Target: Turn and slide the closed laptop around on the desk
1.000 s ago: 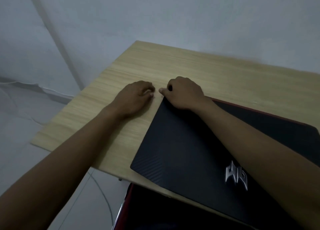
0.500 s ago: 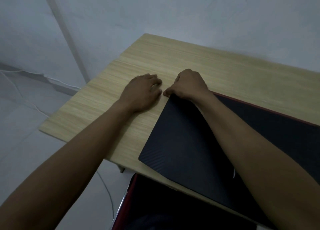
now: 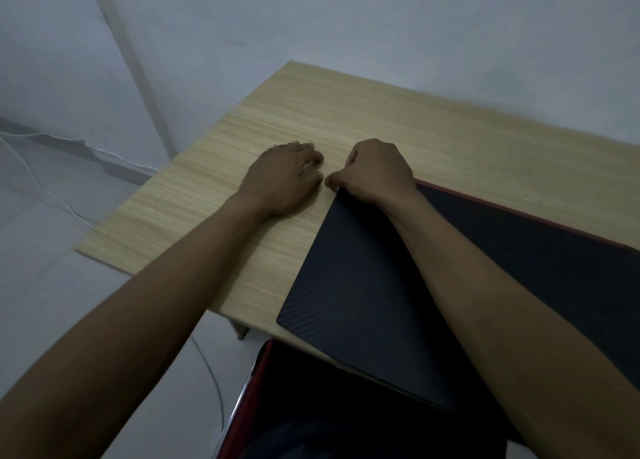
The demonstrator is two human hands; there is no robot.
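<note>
A closed black laptop [image 3: 374,296] with a red edge lies turned at an angle on the light wooden desk [image 3: 433,129], its near side reaching past the desk's front edge. My right hand [image 3: 375,171] is curled over the laptop's far left corner and grips it. My left hand [image 3: 284,178] rests knuckles-up on the bare desk just left of that corner, fingers curled under, close to the right hand's thumb. My right forearm covers the middle of the lid.
A black chair with a red rim [image 3: 256,379] stands under the desk's front edge. The desk's left edge [image 3: 145,195] drops to a pale floor with a white cable [image 3: 207,365]. A grey wall stands behind.
The view has shifted so the desk and hands sit further right and lower. The laptop's corner and both hands have stayed together. The lid's logo is now hidden under my right forearm.
</note>
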